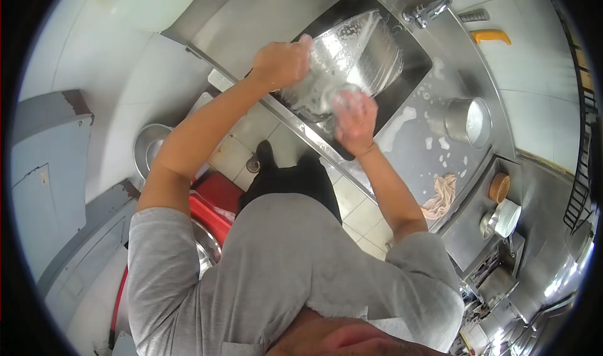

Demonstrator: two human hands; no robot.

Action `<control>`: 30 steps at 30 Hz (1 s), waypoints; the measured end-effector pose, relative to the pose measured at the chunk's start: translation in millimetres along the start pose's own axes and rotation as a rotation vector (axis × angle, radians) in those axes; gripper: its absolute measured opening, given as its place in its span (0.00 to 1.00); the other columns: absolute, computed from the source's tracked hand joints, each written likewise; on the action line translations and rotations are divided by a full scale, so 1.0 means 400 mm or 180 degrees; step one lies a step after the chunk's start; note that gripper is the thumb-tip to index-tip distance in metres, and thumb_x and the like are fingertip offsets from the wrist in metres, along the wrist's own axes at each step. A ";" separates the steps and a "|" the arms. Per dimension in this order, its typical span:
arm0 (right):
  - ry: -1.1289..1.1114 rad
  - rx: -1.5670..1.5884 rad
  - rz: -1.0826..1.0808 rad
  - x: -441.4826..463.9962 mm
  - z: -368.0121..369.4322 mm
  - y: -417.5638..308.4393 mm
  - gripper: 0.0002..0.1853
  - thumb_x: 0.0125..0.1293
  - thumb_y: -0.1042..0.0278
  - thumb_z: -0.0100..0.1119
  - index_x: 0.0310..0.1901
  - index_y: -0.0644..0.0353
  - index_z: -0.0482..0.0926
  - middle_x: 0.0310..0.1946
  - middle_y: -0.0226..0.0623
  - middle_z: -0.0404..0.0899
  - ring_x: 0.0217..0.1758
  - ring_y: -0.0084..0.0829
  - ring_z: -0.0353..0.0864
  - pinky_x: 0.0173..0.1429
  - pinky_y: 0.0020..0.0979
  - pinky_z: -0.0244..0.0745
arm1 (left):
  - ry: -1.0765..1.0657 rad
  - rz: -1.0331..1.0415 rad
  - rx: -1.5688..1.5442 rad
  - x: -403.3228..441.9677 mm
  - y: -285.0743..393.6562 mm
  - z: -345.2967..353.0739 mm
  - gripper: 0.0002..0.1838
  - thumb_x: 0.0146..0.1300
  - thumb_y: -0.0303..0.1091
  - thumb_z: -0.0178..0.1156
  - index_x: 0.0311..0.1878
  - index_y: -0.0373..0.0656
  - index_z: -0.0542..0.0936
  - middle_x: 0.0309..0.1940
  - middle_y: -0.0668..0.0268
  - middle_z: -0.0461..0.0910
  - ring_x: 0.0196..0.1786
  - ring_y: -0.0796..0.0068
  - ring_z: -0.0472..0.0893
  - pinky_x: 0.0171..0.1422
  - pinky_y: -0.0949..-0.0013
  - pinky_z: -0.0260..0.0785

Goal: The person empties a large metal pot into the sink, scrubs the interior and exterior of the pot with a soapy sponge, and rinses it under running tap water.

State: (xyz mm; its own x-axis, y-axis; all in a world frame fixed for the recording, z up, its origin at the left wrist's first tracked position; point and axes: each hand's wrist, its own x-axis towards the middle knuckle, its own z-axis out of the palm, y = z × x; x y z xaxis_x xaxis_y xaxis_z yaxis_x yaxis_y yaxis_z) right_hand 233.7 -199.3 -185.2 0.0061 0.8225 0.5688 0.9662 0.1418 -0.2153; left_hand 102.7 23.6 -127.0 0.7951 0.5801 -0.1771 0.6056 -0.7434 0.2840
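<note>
- Your left hand (pixel 282 65) is at the near-left edge of the large metal bowl (pixel 342 51); its fingers are curled in and seem clamped on the rim, probably to keep the vessel from sliding, though the grip's underside is hidden.
- Your right hand (pixel 357 122) reaches over the bowl's lower edge; its fingers are bunched around a foamy pad (pixel 342 95), pressed toward the inner wall; suds hide what the pad is made of.
- The bowl lies tilted in the dark sink (pixel 411 64), its soapy inside facing you; that slant likely leaves the inner wall open to your right hand, while the basin catches the runoff.
- The faucet (pixel 429 10) stands beyond the sink, apart from both hands; that spot presumably keeps it out of your elbows' way.
- On the wet tabletop (pixel 408 161) to the right, a metal pot (pixel 458 122) and a crumpled cloth (pixel 441 196) sit well apart, both clear of your right forearm.
</note>
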 end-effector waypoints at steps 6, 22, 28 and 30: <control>-0.0260 0.0252 -0.0264 0.089 0.159 -0.142 0.12 0.55 0.69 0.59 0.41 0.59 0.84 0.61 0.37 0.77 0.62 0.45 0.75 0.63 0.49 0.70 | -0.0077 0.0117 -0.0003 -0.005 0.006 0.017 0.26 0.73 0.54 0.44 0.51 0.36 0.71 0.39 0.46 0.85 0.42 0.42 0.84 0.47 0.45 0.76; 0.0145 -0.0470 -0.0023 0.053 0.022 -0.011 0.25 0.55 0.70 0.64 0.58 0.57 0.79 0.56 0.40 0.79 0.66 0.40 0.73 0.61 0.49 0.66 | -0.0040 -0.0115 -0.0094 -0.032 0.033 0.012 0.32 0.71 0.62 0.48 0.50 0.36 0.69 0.37 0.46 0.85 0.42 0.43 0.85 0.48 0.46 0.76; 0.0488 -0.0010 0.2856 0.066 -0.131 0.304 0.20 0.58 0.67 0.62 0.54 0.53 0.82 0.54 0.48 0.81 0.57 0.52 0.79 0.63 0.45 0.73 | 0.0019 0.0077 0.0094 -0.066 0.063 0.034 0.42 0.65 0.73 0.48 0.51 0.34 0.74 0.39 0.45 0.85 0.46 0.43 0.84 0.53 0.46 0.74; 0.0604 -0.0354 0.2621 0.015 -0.265 0.353 0.20 0.58 0.67 0.62 0.54 0.53 0.82 0.53 0.49 0.81 0.56 0.52 0.80 0.63 0.44 0.74 | -0.0131 -0.0115 0.0003 -0.059 0.083 0.010 0.41 0.66 0.72 0.47 0.48 0.34 0.77 0.43 0.45 0.84 0.49 0.42 0.83 0.56 0.47 0.73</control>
State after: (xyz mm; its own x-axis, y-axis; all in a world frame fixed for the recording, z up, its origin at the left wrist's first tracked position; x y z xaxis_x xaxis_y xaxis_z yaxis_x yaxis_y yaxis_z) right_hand 397.7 -232.7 -128.1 0.7514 0.5318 0.3906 0.6543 -0.5242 -0.5450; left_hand 104.4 -16.1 -117.1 0.7735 0.5923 -0.2258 0.6339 -0.7226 0.2757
